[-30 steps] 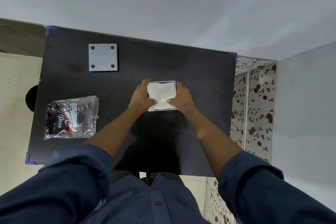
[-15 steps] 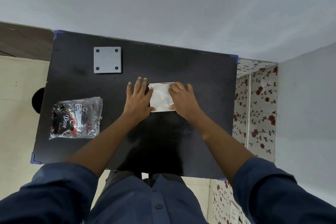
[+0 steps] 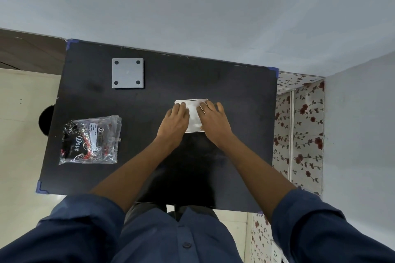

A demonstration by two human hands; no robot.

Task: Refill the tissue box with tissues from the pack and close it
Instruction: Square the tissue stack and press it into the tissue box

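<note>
A white square tissue box [image 3: 194,117] filled with white tissues sits in the middle of the black table [image 3: 235,102]. My left hand [image 3: 174,121] lies flat on its left part, fingers straight and pointing away from me. My right hand [image 3: 213,120] lies flat on its right part, likewise with straight fingers. Both hands press down on the white top and cover most of it. The plastic tissue pack [image 3: 90,140], black and red with "Dove" printed on it, lies flattened at the table's left. A grey square lid [image 3: 127,73] with a dark dot at each corner lies at the back left.
The table's far edge meets a grey wall. A wall with red flower pattern [image 3: 299,132] stands close to the table's right edge. Cream floor [image 3: 19,134] lies to the left, with a dark round object [image 3: 46,120] by the left edge.
My hands went from gripping the box's sides to lying flat on its top, then slid a little toward the middle. The view shifted slightly.
</note>
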